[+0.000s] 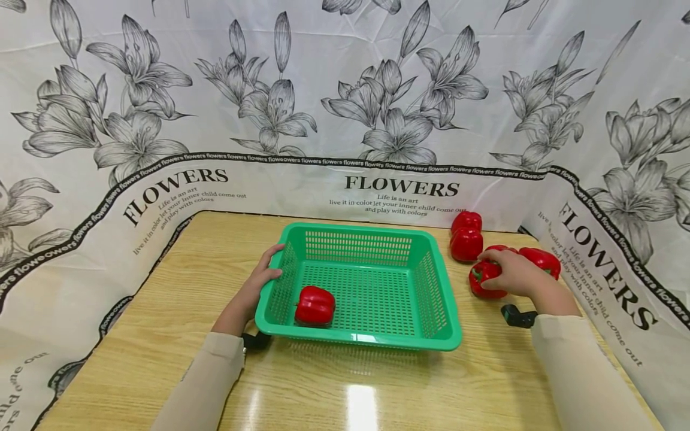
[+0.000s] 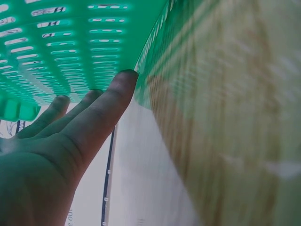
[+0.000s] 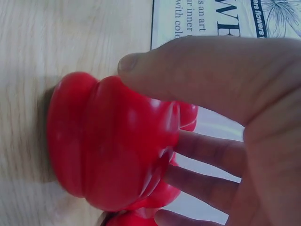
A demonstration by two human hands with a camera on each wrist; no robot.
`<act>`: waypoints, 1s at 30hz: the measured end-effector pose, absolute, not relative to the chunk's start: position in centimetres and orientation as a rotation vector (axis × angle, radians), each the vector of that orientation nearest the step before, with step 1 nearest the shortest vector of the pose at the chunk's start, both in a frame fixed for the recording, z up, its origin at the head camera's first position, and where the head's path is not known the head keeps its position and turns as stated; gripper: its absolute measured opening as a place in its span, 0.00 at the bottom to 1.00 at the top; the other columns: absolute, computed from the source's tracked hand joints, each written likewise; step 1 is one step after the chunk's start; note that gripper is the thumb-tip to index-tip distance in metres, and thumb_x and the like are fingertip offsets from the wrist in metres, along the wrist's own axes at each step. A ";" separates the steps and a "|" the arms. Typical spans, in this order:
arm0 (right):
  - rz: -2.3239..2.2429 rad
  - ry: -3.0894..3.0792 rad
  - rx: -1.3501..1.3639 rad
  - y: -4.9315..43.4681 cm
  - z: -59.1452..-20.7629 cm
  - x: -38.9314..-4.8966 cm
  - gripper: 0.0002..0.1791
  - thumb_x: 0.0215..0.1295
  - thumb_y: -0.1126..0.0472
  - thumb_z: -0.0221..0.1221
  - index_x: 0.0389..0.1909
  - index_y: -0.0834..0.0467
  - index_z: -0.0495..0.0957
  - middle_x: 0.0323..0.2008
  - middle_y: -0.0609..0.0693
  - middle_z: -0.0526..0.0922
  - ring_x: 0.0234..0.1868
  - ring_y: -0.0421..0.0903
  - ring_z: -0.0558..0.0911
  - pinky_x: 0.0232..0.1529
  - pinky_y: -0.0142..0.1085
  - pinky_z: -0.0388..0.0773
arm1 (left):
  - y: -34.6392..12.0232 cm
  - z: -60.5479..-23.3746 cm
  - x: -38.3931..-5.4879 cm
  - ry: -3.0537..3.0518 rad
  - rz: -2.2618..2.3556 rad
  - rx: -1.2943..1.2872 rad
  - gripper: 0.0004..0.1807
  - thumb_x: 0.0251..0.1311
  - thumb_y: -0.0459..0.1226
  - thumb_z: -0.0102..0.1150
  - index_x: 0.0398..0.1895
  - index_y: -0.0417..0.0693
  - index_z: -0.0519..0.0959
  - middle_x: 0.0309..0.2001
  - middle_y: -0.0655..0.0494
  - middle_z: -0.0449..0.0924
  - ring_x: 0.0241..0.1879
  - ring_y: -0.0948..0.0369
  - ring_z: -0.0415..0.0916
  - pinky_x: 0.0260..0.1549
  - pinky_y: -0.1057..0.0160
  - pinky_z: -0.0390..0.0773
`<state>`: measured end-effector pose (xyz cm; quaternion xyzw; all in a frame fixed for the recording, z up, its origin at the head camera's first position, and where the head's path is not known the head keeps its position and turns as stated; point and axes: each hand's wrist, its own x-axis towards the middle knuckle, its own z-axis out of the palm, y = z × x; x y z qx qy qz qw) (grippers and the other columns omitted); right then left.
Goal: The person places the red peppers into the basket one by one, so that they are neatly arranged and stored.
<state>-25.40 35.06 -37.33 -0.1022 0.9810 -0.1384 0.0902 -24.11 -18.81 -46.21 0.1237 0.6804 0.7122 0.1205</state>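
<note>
- The red bell pepper under your right hand sits on the table, just right of the green basket; its stem end faces left, toward the basket.
- Its long axis seems to run side to side, though your hand covers part of it.
- Your right hand grips that pepper, thumb on the near side, fingers reaching behind.
- Beside it, partly hidden, is a rear pepper, with a far-right pepper near the cloth.
- Two more, an upper pepper and a lower pepper, touch in line beyond the basket's right rim.
- Your left hand holds the basket's left rim, thumb over the lip, fingers against the outer wall.
- Inside, at the near-left corner, a single pepper lies sideways, stem end left.
- Flower-printed cloth walls the table.
</note>
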 end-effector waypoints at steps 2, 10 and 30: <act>-0.423 2.908 -0.287 35.2 -37.5 -25.4 0.36 0.53 0.53 0.69 0.61 0.62 0.70 0.55 0.67 0.75 0.51 0.65 0.74 0.47 0.61 0.75 | -18.8 -46.2 -24.1 1.986 2.084 0.356 0.34 0.68 0.40 0.39 0.75 0.68 0.46 0.74 0.45 0.45 0.62 0.40 0.62 0.46 0.51 0.76; -0.434 2.884 -0.228 35.5 -37.8 -25.3 0.38 0.51 0.54 0.70 0.63 0.61 0.69 0.56 0.69 0.74 0.53 0.67 0.72 0.48 0.63 0.73 | -18.7 -46.0 -23.9 1.984 2.080 0.366 0.34 0.67 0.40 0.39 0.75 0.67 0.45 0.74 0.45 0.45 0.62 0.39 0.61 0.47 0.52 0.76; -0.444 2.845 -0.145 35.4 -38.3 -25.1 0.42 0.49 0.54 0.71 0.66 0.58 0.66 0.58 0.69 0.72 0.54 0.69 0.70 0.47 0.66 0.72 | -18.8 -45.9 -24.0 1.989 2.066 0.372 0.35 0.67 0.41 0.39 0.76 0.67 0.44 0.74 0.44 0.44 0.64 0.36 0.60 0.47 0.50 0.76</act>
